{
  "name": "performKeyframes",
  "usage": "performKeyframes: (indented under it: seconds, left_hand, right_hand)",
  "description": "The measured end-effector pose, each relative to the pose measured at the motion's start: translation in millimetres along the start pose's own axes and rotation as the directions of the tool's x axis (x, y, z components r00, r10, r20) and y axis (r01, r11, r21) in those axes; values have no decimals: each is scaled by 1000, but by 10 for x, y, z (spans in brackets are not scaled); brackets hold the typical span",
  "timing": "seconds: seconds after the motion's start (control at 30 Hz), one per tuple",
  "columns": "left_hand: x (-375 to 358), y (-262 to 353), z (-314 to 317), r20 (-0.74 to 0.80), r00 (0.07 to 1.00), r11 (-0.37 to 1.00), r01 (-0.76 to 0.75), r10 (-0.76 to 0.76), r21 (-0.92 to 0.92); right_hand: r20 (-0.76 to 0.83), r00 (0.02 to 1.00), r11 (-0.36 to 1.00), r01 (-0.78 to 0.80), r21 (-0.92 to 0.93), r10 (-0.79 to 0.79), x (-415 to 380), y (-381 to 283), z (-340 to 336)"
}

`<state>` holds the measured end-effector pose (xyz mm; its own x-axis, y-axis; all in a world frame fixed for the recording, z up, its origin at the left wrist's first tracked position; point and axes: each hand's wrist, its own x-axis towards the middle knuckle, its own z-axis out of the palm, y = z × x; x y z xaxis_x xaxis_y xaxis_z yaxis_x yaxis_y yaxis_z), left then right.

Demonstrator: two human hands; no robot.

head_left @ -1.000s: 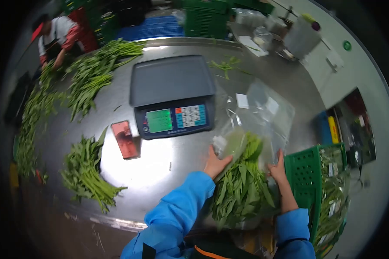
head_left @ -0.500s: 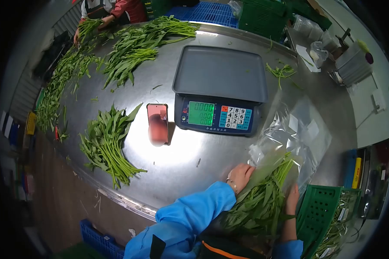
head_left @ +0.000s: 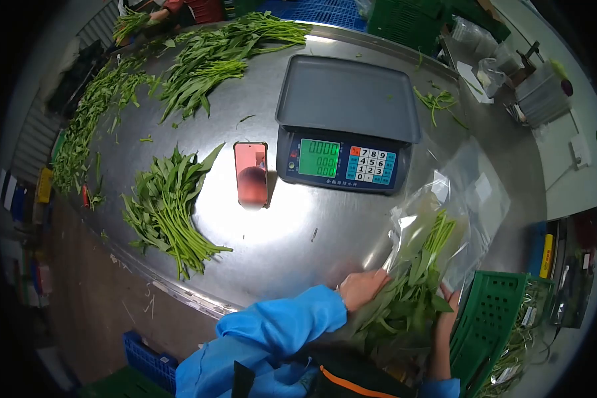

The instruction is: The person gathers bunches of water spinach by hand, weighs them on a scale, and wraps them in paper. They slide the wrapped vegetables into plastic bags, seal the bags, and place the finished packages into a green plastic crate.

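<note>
A bunch of leafy green stems (head_left: 404, 298) lies at the table's front edge, its cut ends pointing away from me inside a clear plastic bag (head_left: 474, 225). My left hand (head_left: 363, 290) is closed at the bag's left edge, beside the leaves. On the right side, my right hand (head_left: 448, 308) has its fingers curled at the bag's other edge, against the leaves, which partly hide it. The leafy end sticks out of the bag toward my body.
Ahead stands a digital scale (head_left: 345, 126) reading zero. Left of it are a phone (head_left: 251, 174) and another bunch of greens (head_left: 172, 212). More greens (head_left: 212, 66) cover the far left, where a co-worker's hand (head_left: 158, 14) holds some. A green crate (head_left: 487, 325) stands at my right.
The stems have gone a little further into the bag. My left hand has drawn back toward me, and the bag's left side is raised more. The camera view has shifted slightly.
</note>
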<state>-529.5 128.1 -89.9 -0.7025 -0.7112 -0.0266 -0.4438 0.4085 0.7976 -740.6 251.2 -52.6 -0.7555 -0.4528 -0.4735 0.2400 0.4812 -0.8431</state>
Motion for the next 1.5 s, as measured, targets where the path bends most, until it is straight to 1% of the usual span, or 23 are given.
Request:
performKeyframes:
  seconds: [0.03, 0.1, 0.17, 0.3, 0.4, 0.43, 0.5, 0.6, 0.63, 0.67, 0.7, 0.73, 0.8, 0.87, 0.93, 0.97, 1.13, 1.23, 1.33, 1.4, 1.43, 1.47, 1.5]
  left_hand:
    - [-157, -16, -4, 9, 998, 998, -55, 55, -29]
    - [-492, -99, 23, 62, 994, 996, -87, 89, -23]
    - [-819, -240, 45, 110, 992, 998, -67, 66, 6]
    - [-1029, -294, -24, 91, 991, 995, -95, 95, -1]
    - [-944, -199, -111, 74, 992, 995, -103, 102, 15]
    - [-982, -189, -123, 128, 966, 974, -226, 225, -6]
    - [-1186, -224, -84, 138, 866, 876, -469, 481, -113]
    - [-1316, -113, -239, 182, 878, 880, -387, 443, -275]
    - [-1241, 15, -268, 90, 924, 899, -334, 372, -283]
    - [-1058, 279, -401, 0, 955, 912, -282, 295, -298]
    - [-851, 531, -620, -82, 947, 853, -317, 312, -415]
    - [-653, 797, -846, -168, 934, 776, -356, 315, -520]
    - [-368, 1214, -1127, -370, 903, 645, -417, 217, -640]
    - [2, 1450, -1352, -270, 956, 530, -289, 115, -797]
    - [188, 1711, -1620, -171, 983, 112, -177, 60, -978]
    - [122, 1876, -1817, -182, 974, 39, -189, 135, -981]
    - [-179, 2138, -2064, -268, 891, -82, -256, 367, -963]
    - [-165, 1862, -2027, 67, 966, 94, 44, 248, -995]
    - [-304, 1875, -1887, -18, 952, -20, -13, 307, -1000]
    - [-393, 1753, -1929, 71, 912, -8, 82, 405, -997]
    - [-403, 1660, -1828, -265, 853, 111, -348, 449, -931]
    - [-395, 1546, -1743, -535, 658, 195, -709, 529, -678]
    - [-374, 1376, -1723, -524, 574, 361, -813, 629, -457]
  right_hand:
    - [-78, 997, 998, 18, -55, -22, -185, 29, 0]
    - [45, 995, 992, 89, -90, -85, -363, 440, -306]
    - [74, 984, 880, 176, -441, -160, -733, 525, -390]
    - [-79, 916, 868, 342, -361, -394, -933, 542, -167]
    - [-25, 983, 937, 163, -308, -179, -882, 491, -266]
    - [23, 982, 831, 171, -530, -188, -1003, 441, -271]
    - [67, 969, 803, 236, -547, -240, -1144, 481, -335]
    - [187, 914, 709, 399, -582, -360, -1395, 685, -510]
    - [223, 891, 675, 446, -587, -395, -1461, 748, -543]
    - [281, 783, 305, 506, -807, -556, -1339, 633, -589]
    - [-10, 859, 665, 389, -637, -512, -1243, 413, -651]
    - [-143, 831, 822, 478, -308, -537, -1296, -120, -465]
    - [-346, 804, 863, 503, -40, -484, -1137, -727, -608]
    - [-95, 901, 897, 432, 97, -423, -906, -1222, -967]
    - [-61, 930, 860, 358, 362, -362, -1118, -1831, -771]
    - [-67, 952, 813, 289, 506, -297, -1388, -2102, -629]
    - [116, 892, 878, 394, 272, -436, -1534, -2251, -1026]
    - [159, 915, 928, 357, 110, -371, -1182, -1941, -1177]
    - [233, 879, 903, 430, -10, -416, -1529, -2068, -893]
    - [282, 843, 862, 499, -90, -459, -1711, -2072, -750]
    - [258, 839, 840, 524, -141, -479, -1713, -2039, -725]
    - [233, 834, 817, 543, -193, -500, -1702, -2004, -723]
    - [228, 835, 819, 542, -188, -500, -1645, -1974, -764]
